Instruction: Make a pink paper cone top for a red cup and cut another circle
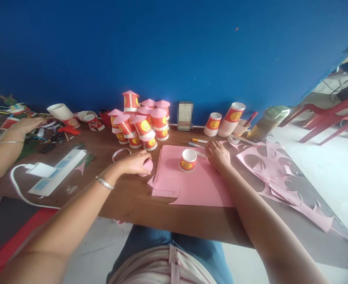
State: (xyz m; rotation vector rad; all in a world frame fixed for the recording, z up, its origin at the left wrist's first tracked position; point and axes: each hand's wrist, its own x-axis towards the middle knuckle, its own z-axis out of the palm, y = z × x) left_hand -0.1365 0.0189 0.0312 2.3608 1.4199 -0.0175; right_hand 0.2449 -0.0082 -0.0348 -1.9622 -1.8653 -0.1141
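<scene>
My left hand (137, 163) pinches a small pink paper piece (146, 169), rounded in outline, just above the table left of the pink sheets. My right hand (219, 156) rests palm down at the upper right of the pink paper sheets (203, 189), holding nothing that I can see. Beside its fingertips lie a blue-tipped pen (196, 146), an orange-tipped pen (199, 140) and a small white labelled item (201, 154). Between my hands, a short red-and-white paper cup section (188, 161) with a yellow emblem stands upright on the sheets.
Several cup lanterns with pink cone tops (144, 126) are stacked at the back. Taller cups (234, 118), a tape roll (233, 139) and a jar (268, 122) stand right. Pink scraps (280, 177) cover the right side. A power strip (58, 172) and another person's arm (5, 152) are left.
</scene>
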